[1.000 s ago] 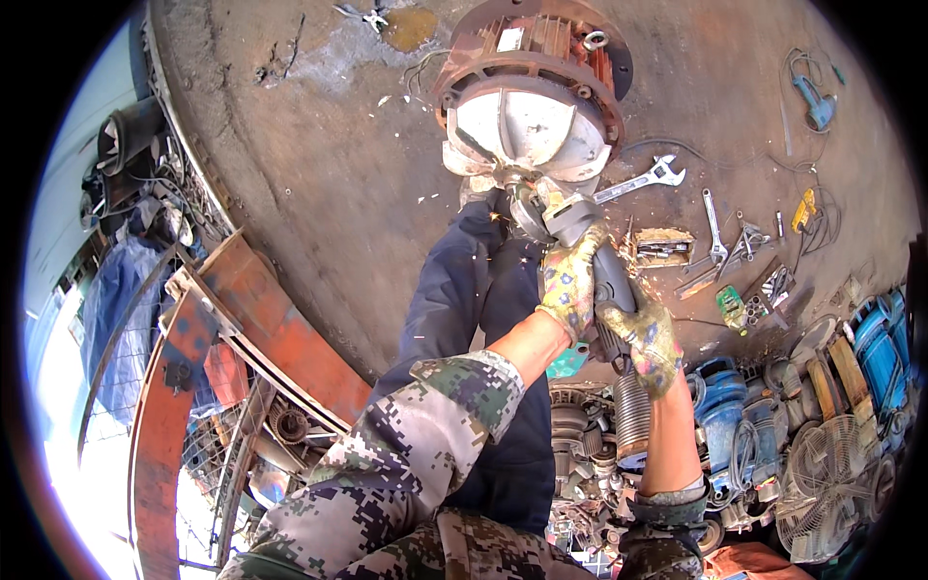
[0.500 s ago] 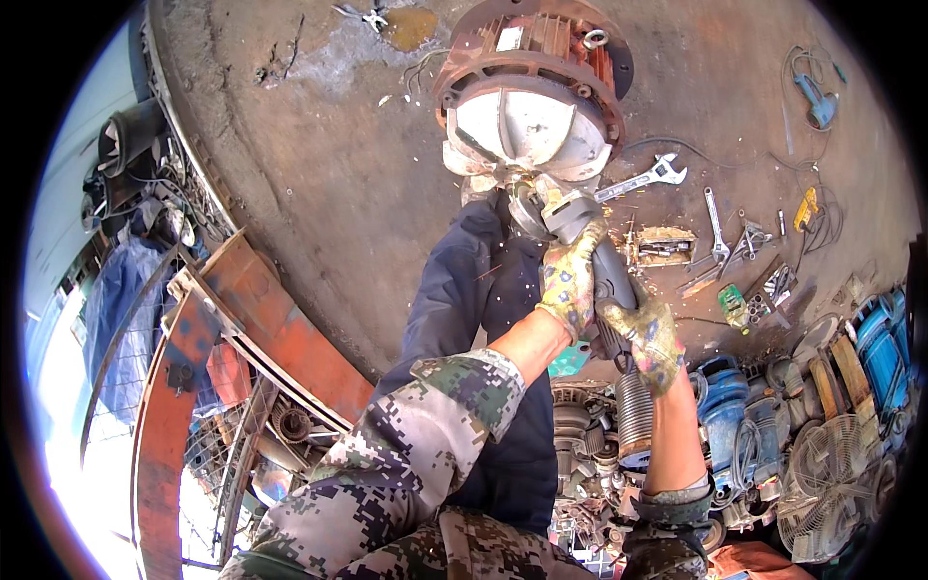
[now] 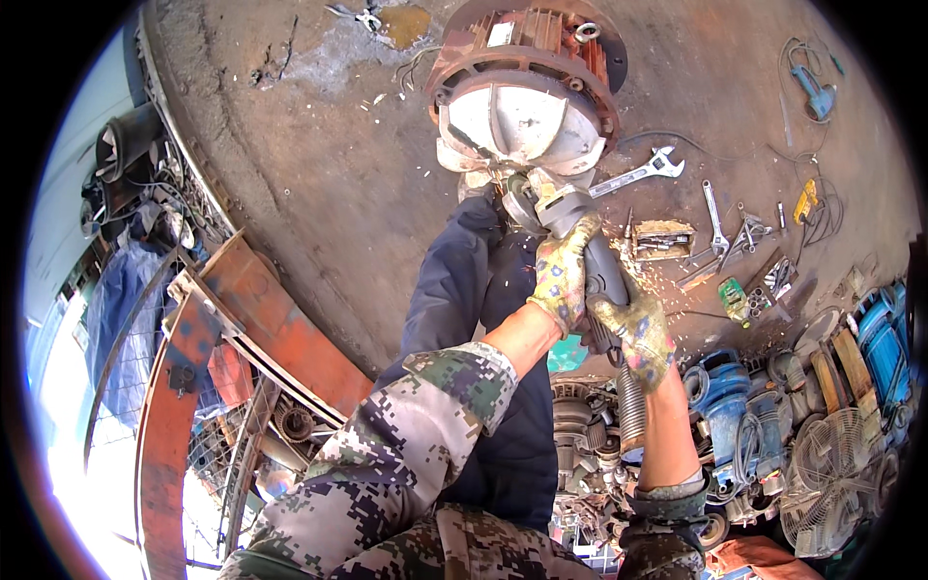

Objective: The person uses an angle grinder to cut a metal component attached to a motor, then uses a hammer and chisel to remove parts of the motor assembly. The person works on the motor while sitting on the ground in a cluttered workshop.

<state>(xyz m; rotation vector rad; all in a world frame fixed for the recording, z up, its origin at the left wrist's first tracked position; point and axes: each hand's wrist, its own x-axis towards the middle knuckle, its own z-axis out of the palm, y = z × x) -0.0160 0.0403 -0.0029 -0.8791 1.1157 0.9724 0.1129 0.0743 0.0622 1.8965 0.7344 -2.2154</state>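
Both my hands grip a dark grey angle grinder [image 3: 603,265]. My left hand [image 3: 563,275], in a patterned work glove, wraps round it just behind its head. Further back, my right hand [image 3: 638,331], gloved alike, closes round the rear of the body. The grinder's guarded disc [image 3: 522,201] sits at the hub of a whitish bladed fan [image 3: 522,126], and sparks fly to the right and down. Exactly where the disc touches is hard to make out. Behind the fan stands a rusty red-brown electric motor [image 3: 530,48] with cooling fins and a lifting eye.
A large adjustable wrench [image 3: 640,172] lies right of the fan, beside a small wooden box [image 3: 663,240] and a combination wrench [image 3: 715,218]. A blue corded tool [image 3: 818,95] rests at the far right. Orange curved steel [image 3: 280,329] stands left; blue motors [image 3: 723,401] crowd the lower right.
The grinder and both hands have shifted slightly left in the picture, as has the motor. Sparks now spread more widely to the right of my hands.
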